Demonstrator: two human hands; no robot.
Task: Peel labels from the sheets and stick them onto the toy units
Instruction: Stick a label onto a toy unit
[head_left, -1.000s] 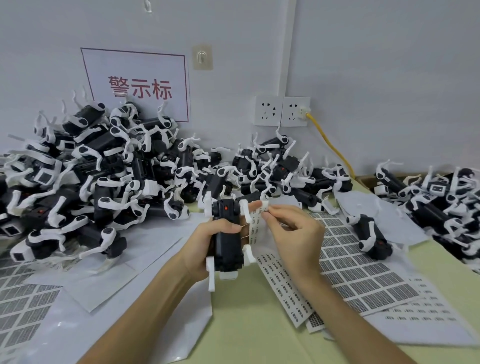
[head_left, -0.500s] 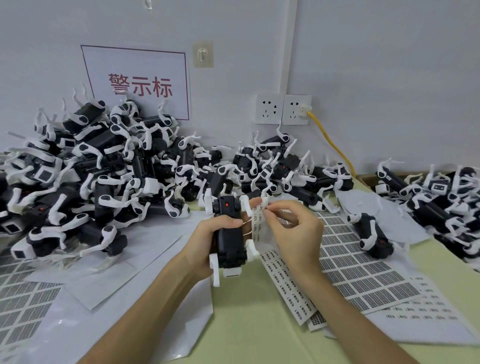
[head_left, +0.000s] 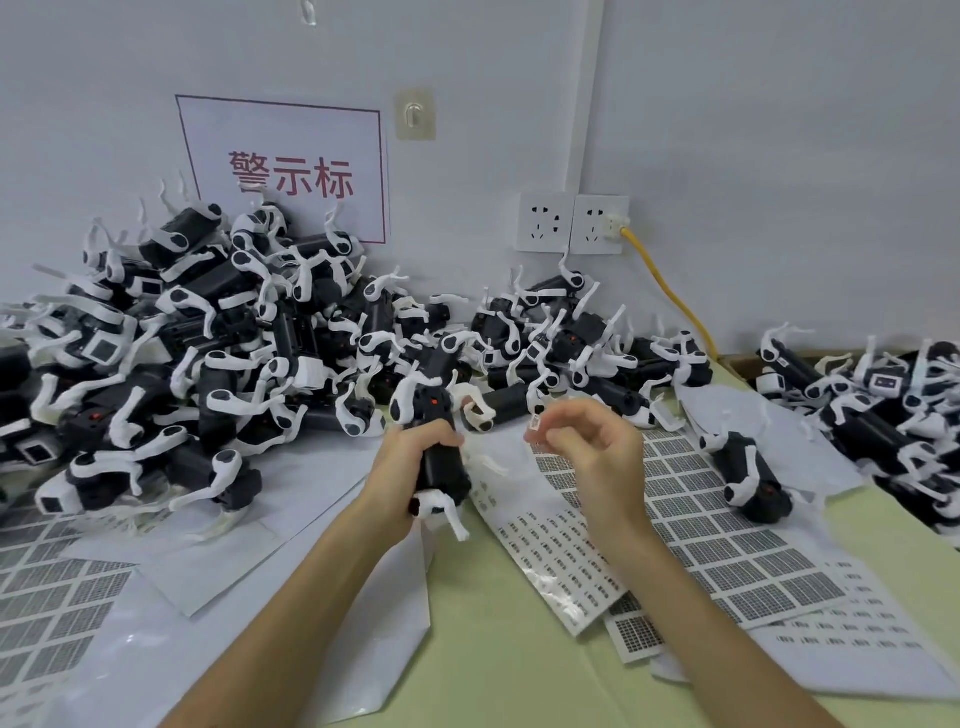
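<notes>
Fingers of left hand (head_left: 406, 467) clamped round black-and-white toy unit (head_left: 444, 474), held over bench (head_left: 493, 649). Right hand (head_left: 597, 457) pinches one small label (head_left: 535, 423) near unit, above label sheets (head_left: 561, 561).

Heaped toy units (head_left: 218, 374) block left and back, label sheets (head_left: 717, 525) right — bare table (head_left: 519, 654) open near.

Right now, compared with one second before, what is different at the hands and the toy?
The right hand has drawn away from the toy unit, to the right, and now pinches one small label; before, its fingertips were at a label strip beside the toy. The left hand keeps gripping the toy unit. The pile of toys and the label sheets lie as before.
</notes>
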